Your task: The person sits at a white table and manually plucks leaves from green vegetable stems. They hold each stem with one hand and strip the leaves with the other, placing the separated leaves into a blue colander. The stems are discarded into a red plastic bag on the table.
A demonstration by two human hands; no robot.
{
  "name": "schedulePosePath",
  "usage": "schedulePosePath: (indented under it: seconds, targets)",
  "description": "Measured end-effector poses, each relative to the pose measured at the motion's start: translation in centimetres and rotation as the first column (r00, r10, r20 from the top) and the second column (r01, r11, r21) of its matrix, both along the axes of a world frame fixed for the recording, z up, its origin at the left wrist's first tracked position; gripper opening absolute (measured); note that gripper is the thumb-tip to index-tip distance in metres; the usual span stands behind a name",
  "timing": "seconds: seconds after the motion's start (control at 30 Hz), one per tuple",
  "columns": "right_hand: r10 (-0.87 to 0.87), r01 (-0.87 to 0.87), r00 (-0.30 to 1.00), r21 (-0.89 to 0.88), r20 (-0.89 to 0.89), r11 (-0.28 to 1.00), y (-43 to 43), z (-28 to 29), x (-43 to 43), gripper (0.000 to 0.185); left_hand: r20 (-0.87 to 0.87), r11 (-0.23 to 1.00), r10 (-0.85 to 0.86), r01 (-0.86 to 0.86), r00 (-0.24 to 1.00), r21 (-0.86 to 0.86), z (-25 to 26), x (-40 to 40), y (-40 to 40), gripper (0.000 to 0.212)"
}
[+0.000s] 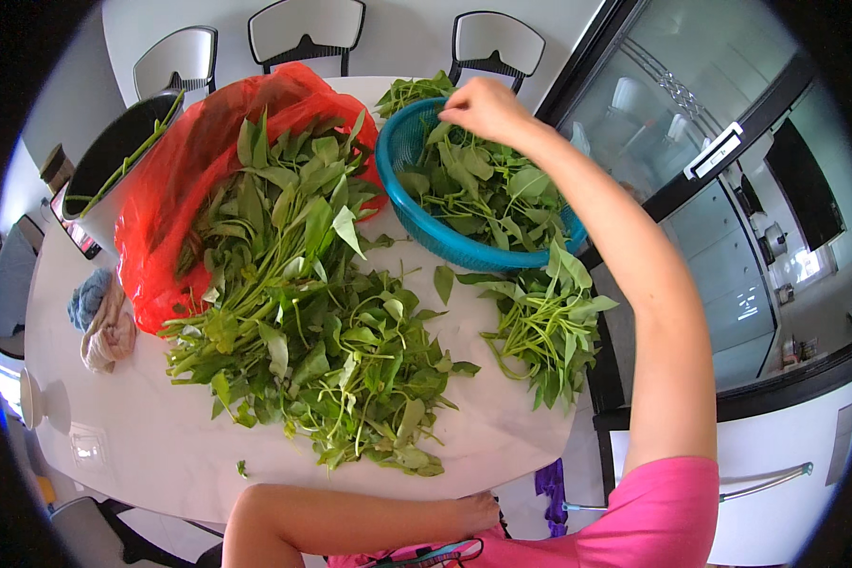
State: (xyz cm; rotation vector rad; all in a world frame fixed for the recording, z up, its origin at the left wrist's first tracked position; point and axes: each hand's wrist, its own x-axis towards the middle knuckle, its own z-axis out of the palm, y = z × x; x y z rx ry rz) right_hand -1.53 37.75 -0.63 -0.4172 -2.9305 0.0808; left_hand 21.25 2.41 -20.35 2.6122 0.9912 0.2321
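Note:
My right hand (484, 108) is above the far rim of a blue plastic colander (426, 231), its fingertips pinched together. No item shows clearly between those fingers. Leafy green stems (483, 177) lie inside the colander. My left forearm (369, 515) crosses in front of me along the near table edge. At its end, my left hand (481, 508) is mostly in shadow and its fingers are hard to make out. A large heap of leafy greens (305, 305) covers the middle of the table, partly inside a red plastic bag (177, 177). A smaller bunch of greens (539, 319) lies right of the heap.
At the left stand a bin (99, 227) with long stems across its mouth, a phone (78, 238) and a bowl (32, 399). Crumpled cloths (103, 326) lie on the white table (149, 426). More greens (415, 92) sit behind the colander. Chairs (305, 32) line the far side.

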Motion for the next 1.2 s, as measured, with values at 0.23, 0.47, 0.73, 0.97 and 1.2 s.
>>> schedulePosePath:
  seconds: [0.23,0.47,0.73,0.97,1.2]
  targets:
    - [-0.086,0.087,0.996,0.297,-0.018,0.951,0.6,-5.4,-4.2,0.027,0.048,0.995,-0.037,0.041,0.998,-0.095,-0.2,0.0,0.2,0.021]
    - [-0.008,-0.147,0.937,-0.413,-0.35,0.899,1.0,0.7,1.1,0.02,0.217,0.994,0.017,0.008,0.976,-0.113,-4.0,1.6,-0.2,0.017]
    - [-0.272,-0.378,0.821,-0.835,-0.501,0.399,-2.4,4.8,13.7,0.027,0.042,0.989,0.028,-0.034,0.999,0.144,-0.5,-1.1,-0.2,0.011]
    - [-0.254,-0.543,0.776,-0.816,-0.577,0.198,-4.6,4.5,20.7,0.028,-0.011,0.984,0.104,-0.101,0.995,0.148,1.6,-1.6,-0.2,0.013]
    - [-0.127,-0.602,0.761,-0.766,-0.636,0.227,-8.9,6.0,25.2,0.037,-0.097,0.996,0.037,-0.029,0.995,0.083,-0.3,-0.7,-0.4,0.01]
